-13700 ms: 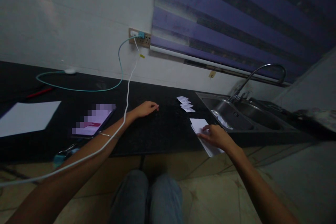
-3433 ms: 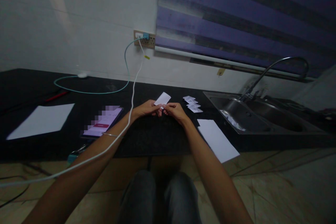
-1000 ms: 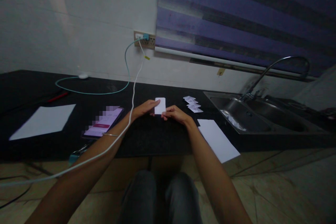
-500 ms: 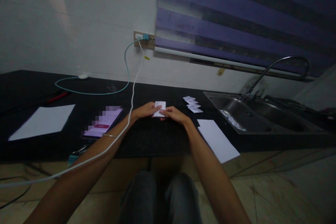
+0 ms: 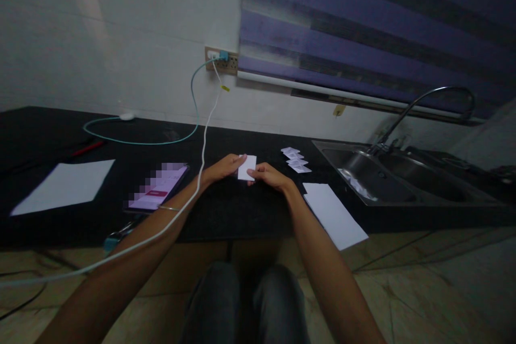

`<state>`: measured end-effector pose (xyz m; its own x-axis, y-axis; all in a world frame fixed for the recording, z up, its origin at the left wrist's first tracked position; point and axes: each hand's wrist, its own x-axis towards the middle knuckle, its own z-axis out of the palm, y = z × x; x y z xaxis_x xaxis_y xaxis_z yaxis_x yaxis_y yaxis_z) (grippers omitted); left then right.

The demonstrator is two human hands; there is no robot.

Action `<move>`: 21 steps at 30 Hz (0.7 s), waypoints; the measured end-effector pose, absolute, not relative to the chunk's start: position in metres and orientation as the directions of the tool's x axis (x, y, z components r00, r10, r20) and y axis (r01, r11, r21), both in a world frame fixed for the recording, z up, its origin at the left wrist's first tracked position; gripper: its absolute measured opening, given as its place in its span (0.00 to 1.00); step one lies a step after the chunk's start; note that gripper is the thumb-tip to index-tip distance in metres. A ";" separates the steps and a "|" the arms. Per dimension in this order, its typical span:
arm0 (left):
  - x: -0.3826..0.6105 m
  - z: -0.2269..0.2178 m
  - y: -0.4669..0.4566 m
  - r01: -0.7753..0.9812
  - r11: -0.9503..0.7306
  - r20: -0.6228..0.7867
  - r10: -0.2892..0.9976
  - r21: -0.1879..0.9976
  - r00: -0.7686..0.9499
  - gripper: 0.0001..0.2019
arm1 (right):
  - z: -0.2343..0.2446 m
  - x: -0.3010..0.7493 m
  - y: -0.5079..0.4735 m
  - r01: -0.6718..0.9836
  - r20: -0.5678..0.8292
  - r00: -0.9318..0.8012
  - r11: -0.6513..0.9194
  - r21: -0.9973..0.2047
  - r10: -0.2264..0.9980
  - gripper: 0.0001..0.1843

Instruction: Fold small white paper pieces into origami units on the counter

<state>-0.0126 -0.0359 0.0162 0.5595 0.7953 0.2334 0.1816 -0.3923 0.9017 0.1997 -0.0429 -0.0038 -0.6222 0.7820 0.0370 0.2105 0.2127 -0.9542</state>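
Both of my hands meet over the middle of the black counter (image 5: 242, 209) and pinch one small folded white paper (image 5: 246, 166). My left hand (image 5: 221, 168) grips its left edge, fingers closed. My right hand (image 5: 268, 175) grips its lower right edge, fingers closed. The paper stands slightly above the counter. Just right of my right arm lies a stack of white sheets (image 5: 334, 215), hanging over the counter's front edge. Several small folded white pieces (image 5: 296, 159) lie behind it near the sink.
A lit phone (image 5: 159, 187) lies left of my left arm, a white sheet (image 5: 66, 185) further left. A white cable (image 5: 203, 140) and a teal cable (image 5: 161, 140) run from a wall socket (image 5: 221, 60). A steel sink (image 5: 387, 177) with a tap (image 5: 427, 105) is at right.
In the last second the small paper stayed between both hands and was shifted slightly, lower then up again. Long before, my right hand was at the stack of sheets and my left lay on the counter.
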 end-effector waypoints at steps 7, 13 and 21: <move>-0.015 0.011 -0.028 0.247 -0.428 0.255 0.818 0.869 0.516 0.35 | -0.005 0.200 -0.041 0.226 0.024 -0.639 0.217 -0.950 0.769 0.28; -0.017 0.010 -0.024 0.227 -0.423 0.290 0.844 0.877 0.452 0.34 | -0.016 0.191 -0.035 0.087 0.174 -0.380 0.223 -0.971 0.909 0.19; -0.014 0.009 -0.025 0.272 -0.446 0.256 0.810 0.853 0.527 0.32 | -0.015 0.187 -0.031 -0.003 0.242 -0.091 0.242 -0.970 0.966 0.26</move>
